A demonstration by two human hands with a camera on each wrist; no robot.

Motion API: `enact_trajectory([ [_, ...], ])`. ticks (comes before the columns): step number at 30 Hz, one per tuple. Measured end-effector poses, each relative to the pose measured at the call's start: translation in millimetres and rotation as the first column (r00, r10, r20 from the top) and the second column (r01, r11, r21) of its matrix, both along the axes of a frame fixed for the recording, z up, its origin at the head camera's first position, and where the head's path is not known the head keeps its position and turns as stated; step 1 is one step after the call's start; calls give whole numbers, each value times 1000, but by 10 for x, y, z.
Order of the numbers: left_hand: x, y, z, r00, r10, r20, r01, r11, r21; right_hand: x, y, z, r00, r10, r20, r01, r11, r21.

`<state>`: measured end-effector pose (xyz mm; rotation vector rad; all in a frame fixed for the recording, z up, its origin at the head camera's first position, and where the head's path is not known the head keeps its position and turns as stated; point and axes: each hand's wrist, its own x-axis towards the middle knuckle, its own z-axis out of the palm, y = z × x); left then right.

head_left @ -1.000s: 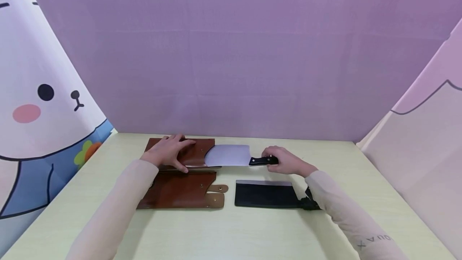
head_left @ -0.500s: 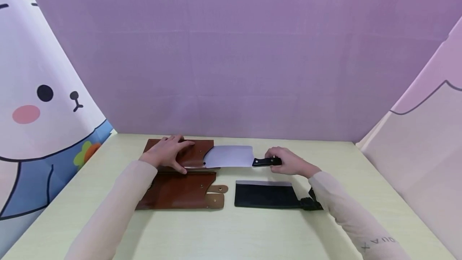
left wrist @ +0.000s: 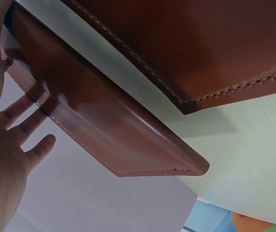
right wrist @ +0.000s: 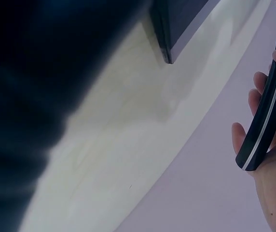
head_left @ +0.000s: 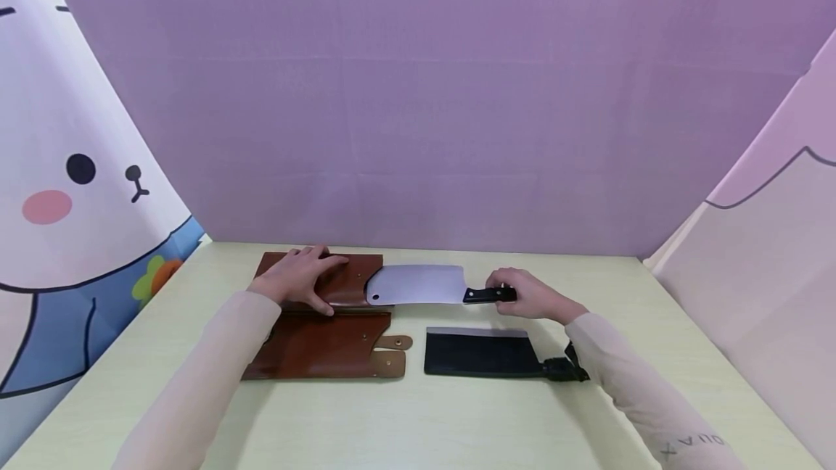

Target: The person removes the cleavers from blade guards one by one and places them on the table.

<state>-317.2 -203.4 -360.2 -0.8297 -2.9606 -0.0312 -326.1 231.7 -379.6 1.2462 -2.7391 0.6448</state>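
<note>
My left hand (head_left: 297, 278) holds the far brown leather knife sheath (head_left: 349, 285), thumb at its near edge and fingers spread across it. In the left wrist view several fingertips lie on the stitched edge of this sheath (left wrist: 114, 121). My right hand (head_left: 532, 294) grips the black riveted handle (head_left: 486, 295) of a cleaver with a silvery blade (head_left: 418, 285). The blade's front end, with a small hole at its corner, overlaps the sheath's curved mouth. In the right wrist view the fingers and thumb are around the black handle (right wrist: 266, 111).
A second brown sheath (head_left: 320, 347) with two snap straps (head_left: 390, 363) lies nearer on the table (head_left: 418, 426). Right of it lies a cleaver with a black blade (head_left: 483, 355) and pale edge, its handle partly under my right sleeve (head_left: 627, 376). A purple backdrop (head_left: 418, 129) stands behind.
My right hand has drawn the silvery cleaver rightward, baring more blade and the corner hole. My left hand and the far sheath have shifted slightly left. The nearer sheath and black-bladed cleaver stay put.
</note>
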Motion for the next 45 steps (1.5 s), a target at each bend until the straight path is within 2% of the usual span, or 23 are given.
enact_trajectory([
  [23, -35, -23, -36, 1000, 2, 3, -2, 1000, 10, 37, 212, 23, 1000, -20, 8, 20, 1000, 5],
  [36, -17, -32, -3, 999, -5, -51, 6, 1000, 14, 64, 378, 43, 998, -68, 17, 68, 998, -8],
  [45, -48, -21, -29, 997, -2, -83, 2, 1000, -6, 71, 502, 22, 993, -113, 24, 114, 993, -16],
])
